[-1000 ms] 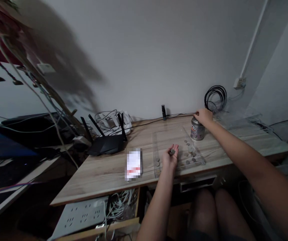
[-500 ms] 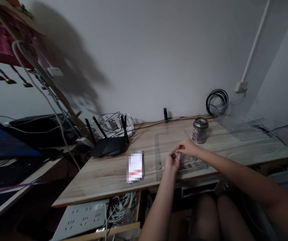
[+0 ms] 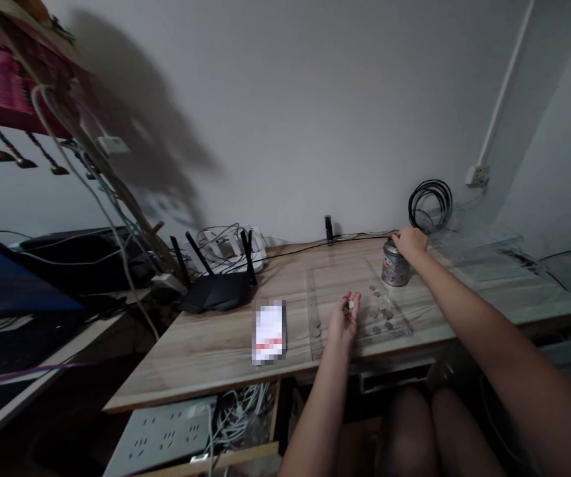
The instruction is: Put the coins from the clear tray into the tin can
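Palm up over a clear shallow tray [image 3: 310, 298], my left hand [image 3: 345, 321] cradles a few silver coins [image 3: 351, 305] in its curled fingers. More loose coins [image 3: 382, 315] lie in the tray to the right of that hand, and a couple sit at its left side. My right hand [image 3: 412, 242] is at the lid of a round metal coin bank [image 3: 395, 266] with a cartoon print. Its fingers are pinched together over the top, hiding the slot; whatever is between them cannot be made out.
A black router [image 3: 218, 291] with upright antennas stands at the left, near a lit phone [image 3: 269, 331]. A small black bottle [image 3: 328, 230] and coiled black cable [image 3: 429, 202] are by the wall. Below the desk edge, an open drawer holds a power strip [image 3: 161, 434] and white cables.
My right hand has moved from my left hand up and right to the top of the coin bank. My left hand has stayed over the tray, its coins now exposed.
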{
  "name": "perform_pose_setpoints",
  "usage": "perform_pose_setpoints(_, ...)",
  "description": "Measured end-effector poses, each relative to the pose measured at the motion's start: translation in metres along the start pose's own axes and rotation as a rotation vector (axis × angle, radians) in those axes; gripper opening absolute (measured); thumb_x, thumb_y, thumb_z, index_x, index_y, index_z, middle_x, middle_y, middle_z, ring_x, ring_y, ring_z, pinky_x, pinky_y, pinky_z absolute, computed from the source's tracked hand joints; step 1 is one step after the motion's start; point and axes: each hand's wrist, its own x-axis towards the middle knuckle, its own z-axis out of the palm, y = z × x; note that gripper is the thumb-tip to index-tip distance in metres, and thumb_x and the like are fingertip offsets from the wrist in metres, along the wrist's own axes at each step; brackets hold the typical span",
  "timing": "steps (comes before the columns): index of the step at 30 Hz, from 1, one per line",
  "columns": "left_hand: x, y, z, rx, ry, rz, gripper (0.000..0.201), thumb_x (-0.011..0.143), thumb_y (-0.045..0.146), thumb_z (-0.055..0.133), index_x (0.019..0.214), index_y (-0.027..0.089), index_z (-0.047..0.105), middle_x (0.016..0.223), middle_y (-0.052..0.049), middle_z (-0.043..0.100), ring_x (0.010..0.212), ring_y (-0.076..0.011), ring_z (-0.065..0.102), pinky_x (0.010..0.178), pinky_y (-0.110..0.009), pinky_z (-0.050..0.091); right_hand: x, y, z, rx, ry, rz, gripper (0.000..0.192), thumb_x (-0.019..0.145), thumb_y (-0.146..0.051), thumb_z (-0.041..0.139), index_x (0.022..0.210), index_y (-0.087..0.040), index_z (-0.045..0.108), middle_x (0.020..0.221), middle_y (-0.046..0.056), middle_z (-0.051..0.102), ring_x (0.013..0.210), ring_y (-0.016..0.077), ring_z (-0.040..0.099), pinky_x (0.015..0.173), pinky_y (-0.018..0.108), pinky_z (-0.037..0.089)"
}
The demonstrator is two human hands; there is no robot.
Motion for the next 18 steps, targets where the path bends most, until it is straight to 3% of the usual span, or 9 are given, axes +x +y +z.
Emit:
perform_pose_setpoints(3, 0.000, 0.000, -0.001, -0.014, -0.018, -0.038, 0.019, 0.084, 0.012, 0.040, 0.090, 0.006, 0.058, 0.089, -0.016, 0.065, 0.083, -0.0208, 0.067, 0.057, -0.024, 0.056, -0.049, -0.019, 0.001, 0.081, -0.039, -0.371, 0.035, 0.087, -0.036, 0.040, 0.097, -0.019, 0.070, 0.099, 0.013, 0.063, 0.092, 0.0217, 0.056, 0.072, 0.027, 0.039)
perform_pose_setpoints(5, 0.001, 0.000, 0.000, -0.035, -0.010, -0.031, 0.021, 0.085, 0.013, 0.039, 0.082, 0.008, 0.059, 0.081, -0.014, 0.065, 0.077, -0.0190, 0.067, 0.056, -0.024, 0.055, -0.087, -0.030, 0.013, 0.165, -0.270, -0.642, 0.030, 0.084, -0.038, 0.047, 0.096, -0.022, 0.070, 0.094, 0.008, 0.063, 0.085, 0.0180, 0.057, 0.068, 0.025, 0.039)
perform_pose_setpoints(7, 0.002, -0.001, 0.002, -0.076, 0.024, -0.016, 0.022, 0.084, 0.013, 0.039, 0.074, 0.010, 0.058, 0.071, -0.011, 0.064, 0.070, -0.0162, 0.066, 0.056, -0.021, 0.054, -0.118, -0.037, 0.030, 0.230, -0.395, -0.759, 0.027, 0.081, -0.038, 0.052, 0.096, -0.024, 0.069, 0.091, 0.006, 0.063, 0.080, 0.0165, 0.057, 0.066, 0.024, 0.038)
perform_pose_setpoints(10, 0.003, -0.002, 0.004, -0.108, 0.066, -0.031, 0.022, 0.082, 0.011, 0.039, 0.071, 0.010, 0.058, 0.065, -0.009, 0.063, 0.065, -0.0145, 0.065, 0.054, -0.019, 0.052, -0.137, -0.043, 0.051, 0.365, -0.461, -0.730, 0.019, 0.075, -0.030, 0.058, 0.087, -0.021, 0.070, 0.084, 0.004, 0.065, 0.076, 0.0148, 0.057, 0.065, 0.023, 0.039)
perform_pose_setpoints(14, 0.002, 0.000, 0.002, -0.088, -0.018, -0.086, 0.022, 0.080, 0.010, 0.040, 0.087, 0.006, 0.060, 0.082, -0.016, 0.067, 0.076, -0.0188, 0.067, 0.057, -0.022, 0.054, -0.108, -0.039, 0.046, 0.583, -0.520, -0.635, 0.015, 0.073, -0.026, 0.057, 0.079, -0.017, 0.069, 0.075, 0.003, 0.068, 0.068, 0.0142, 0.059, 0.061, 0.022, 0.041)
perform_pose_setpoints(18, 0.002, 0.000, -0.002, -0.026, -0.097, -0.114, 0.033, 0.079, 0.011, 0.041, 0.107, 0.001, 0.057, 0.104, -0.024, 0.063, 0.089, -0.0249, 0.066, 0.057, -0.025, 0.056, -0.033, -0.011, 0.013, 0.527, -0.163, -0.361, 0.025, 0.079, -0.031, 0.051, 0.086, -0.015, 0.069, 0.083, 0.008, 0.069, 0.074, 0.0167, 0.061, 0.064, 0.024, 0.044)
